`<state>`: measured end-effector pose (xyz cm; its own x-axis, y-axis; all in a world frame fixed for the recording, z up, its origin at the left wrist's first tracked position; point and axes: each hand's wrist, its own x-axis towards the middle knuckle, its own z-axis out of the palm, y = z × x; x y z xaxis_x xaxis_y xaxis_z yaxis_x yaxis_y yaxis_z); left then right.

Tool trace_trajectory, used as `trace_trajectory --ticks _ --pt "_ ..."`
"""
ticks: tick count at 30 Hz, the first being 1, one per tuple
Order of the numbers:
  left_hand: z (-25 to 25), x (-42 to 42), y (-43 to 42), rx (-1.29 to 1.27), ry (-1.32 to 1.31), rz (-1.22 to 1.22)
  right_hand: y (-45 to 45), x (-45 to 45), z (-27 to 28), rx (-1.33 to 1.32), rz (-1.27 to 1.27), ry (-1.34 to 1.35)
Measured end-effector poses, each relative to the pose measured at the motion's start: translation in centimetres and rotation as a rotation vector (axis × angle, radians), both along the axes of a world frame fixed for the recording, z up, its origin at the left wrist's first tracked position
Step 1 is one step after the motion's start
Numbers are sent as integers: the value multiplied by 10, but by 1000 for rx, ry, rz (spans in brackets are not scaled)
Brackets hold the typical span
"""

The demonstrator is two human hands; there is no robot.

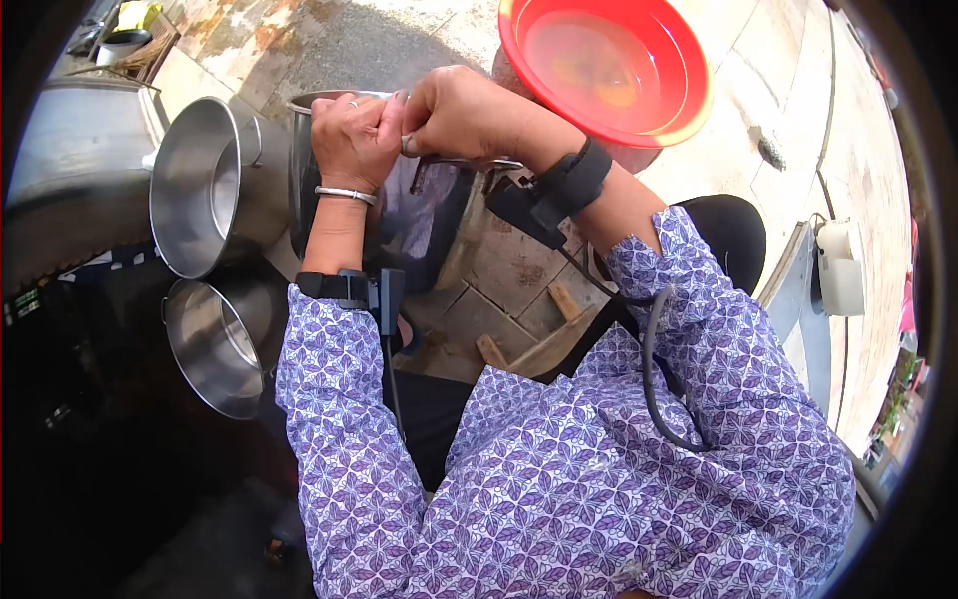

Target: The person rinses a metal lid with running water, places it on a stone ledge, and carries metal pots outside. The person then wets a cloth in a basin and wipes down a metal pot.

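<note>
My left hand (354, 145), with a ring and a bracelet, is closed above a tall shiny metal pot (424, 220). Against it my right hand (464, 115) is closed in a pinch. A small pale bit (407, 145) shows between the two hands; its kind is hidden by the fingers. Under the right hand, a thin metal piece (469, 162) juts out, and I cannot make out whether it belongs to the pot. Faint haze hangs around the hands. Just beyond the right hand stands a red basin (519, 50) holding liquid with yellowish pieces in it.
Two open metal pots, a larger one (195, 190) and a smaller one (215, 344), lean at the left. Wooden pieces (544, 344) stand low near my knees. At the right is a white container (840, 268). A black cable (654, 369) loops along my right sleeve.
</note>
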<state>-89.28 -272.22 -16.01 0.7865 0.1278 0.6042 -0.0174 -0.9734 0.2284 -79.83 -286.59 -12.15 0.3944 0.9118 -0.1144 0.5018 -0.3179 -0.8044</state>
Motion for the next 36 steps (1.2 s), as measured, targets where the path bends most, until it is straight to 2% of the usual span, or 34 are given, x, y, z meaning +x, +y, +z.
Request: trace_trajectory --ticks 2,5,6,9,11,12,14,15,16,18,19,20,22,24,25,26,28,30,31,32,34,36 --pt "5 -2 6 -23 100 52 -2 1 -3 -2 -5 62" --pt "1 3 -1 -33 31 18 -17 4 -19 16 -98 295" --pt "1 5 -1 -18 -26 -27 -23 8 -17 -81 -119 369" --pt "-1 4 15 -65 48 56 -44 20 -50 -89 -124 258" --pt "-1 2 24 -91 93 143 -55 22 -66 88 -297 226" --pt "1 4 22 -91 91 146 -54 25 -67 88 -293 224" --pt "6 3 18 -159 187 229 -48 24 -73 143 -514 456" --pt "3 4 18 -181 160 239 -50 22 -86 280 -669 718" --pt "2 6 17 -171 160 220 -50 16 -101 295 -684 719" --pt "1 8 13 -85 170 404 -36 1 -123 573 -1002 883" --pt "3 8 14 -64 242 487 -28 -8 -118 547 -1052 855" --pt "3 7 13 -57 247 479 -23 -14 -118 524 -1047 778" --pt "9 1 10 -95 224 629 -18 -30 -105 509 -996 592" --pt "11 -1 15 -125 296 676 -14 -47 -113 427 -889 356" --pt "9 0 18 -110 275 732 -11 -64 -102 409 -782 93" --pt "6 2 19 -101 255 786 -9 -74 -98 452 -702 66" --pt "7 3 16 -121 216 762 2 -70 -91 483 -709 -33" --pt "7 0 10 -66 256 762 16 -59 -79 635 -613 -226" --pt "6 -2 8 -18 242 717 21 -52 -79 597 -521 -295" --pt "6 -8 7 -14 253 720 17 -45 -78 584 -499 -269" --pt "8 -12 11 -65 225 737 9 -33 -101 439 -645 -206" --pt "8 -11 16 -53 193 735 8 -24 -107 430 -614 -150"
